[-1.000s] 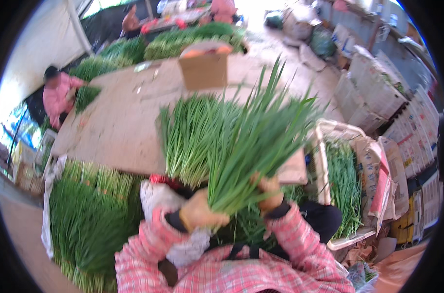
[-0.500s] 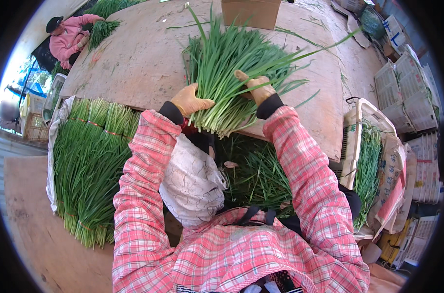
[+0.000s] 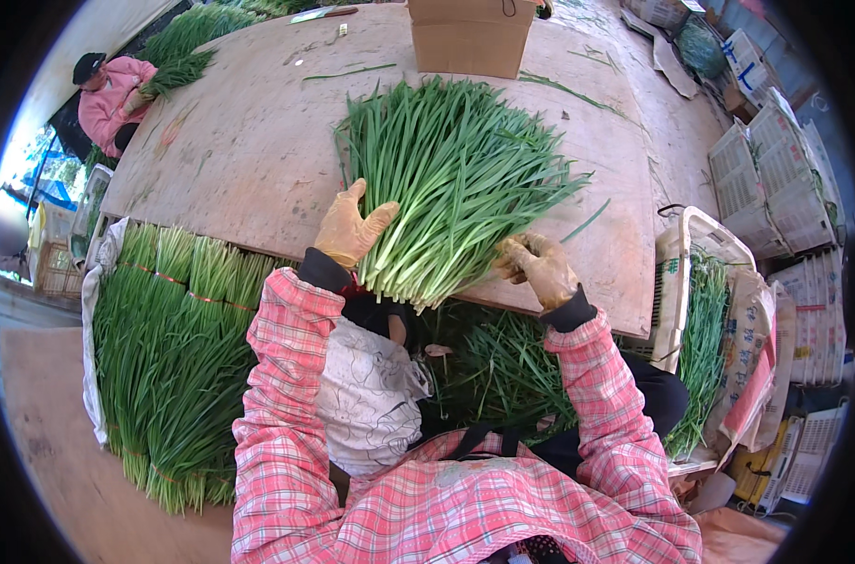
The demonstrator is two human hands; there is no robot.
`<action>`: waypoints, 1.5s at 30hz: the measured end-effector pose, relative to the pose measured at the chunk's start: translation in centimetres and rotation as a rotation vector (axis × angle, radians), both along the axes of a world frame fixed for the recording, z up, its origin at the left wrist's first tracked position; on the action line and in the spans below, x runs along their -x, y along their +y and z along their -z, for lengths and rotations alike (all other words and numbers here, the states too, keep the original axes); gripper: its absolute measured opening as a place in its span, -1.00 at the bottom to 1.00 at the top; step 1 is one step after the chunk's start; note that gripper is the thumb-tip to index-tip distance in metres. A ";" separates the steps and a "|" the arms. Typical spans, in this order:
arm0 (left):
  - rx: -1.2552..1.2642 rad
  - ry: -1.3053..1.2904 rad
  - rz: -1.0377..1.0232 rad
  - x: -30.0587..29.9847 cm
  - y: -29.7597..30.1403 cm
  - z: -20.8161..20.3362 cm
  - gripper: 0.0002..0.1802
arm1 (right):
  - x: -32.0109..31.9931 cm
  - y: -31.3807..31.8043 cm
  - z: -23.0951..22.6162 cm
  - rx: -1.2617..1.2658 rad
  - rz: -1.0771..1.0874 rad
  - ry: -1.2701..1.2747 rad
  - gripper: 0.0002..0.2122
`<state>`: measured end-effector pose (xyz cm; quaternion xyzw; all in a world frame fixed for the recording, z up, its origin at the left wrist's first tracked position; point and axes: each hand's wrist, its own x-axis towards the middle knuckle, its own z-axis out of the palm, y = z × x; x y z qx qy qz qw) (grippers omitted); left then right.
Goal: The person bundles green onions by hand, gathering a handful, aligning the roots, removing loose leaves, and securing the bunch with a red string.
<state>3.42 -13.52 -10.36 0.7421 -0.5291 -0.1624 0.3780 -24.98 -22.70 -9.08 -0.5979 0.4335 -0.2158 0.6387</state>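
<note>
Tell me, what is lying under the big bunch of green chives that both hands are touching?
The chive bunch lies on a brown wooden board, root ends overhanging its near edge. Left hand and right hand flank it. The board beneath the leaves is covered.

Produce-packing yard, open to daylight. Large worn wooden table (image 3: 258, 160), tied bundles of long green chives (image 3: 164, 357) laid alongside, stacked white plastic crates (image 3: 775, 179), brown cardboard box (image 3: 470, 38).

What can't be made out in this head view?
- Root ends of the chive bunch: past the table edge, partly behind left hand and right hand.
- Carton: top cut off by the upper edge.
- Crate contents: mostly hidden by its liner.
</note>
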 end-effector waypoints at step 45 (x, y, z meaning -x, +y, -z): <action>-0.234 0.281 0.199 1.5 -2.4 -0.7 0.35 | -2.5 6.6 0.7 1.066 -0.265 0.119 -0.85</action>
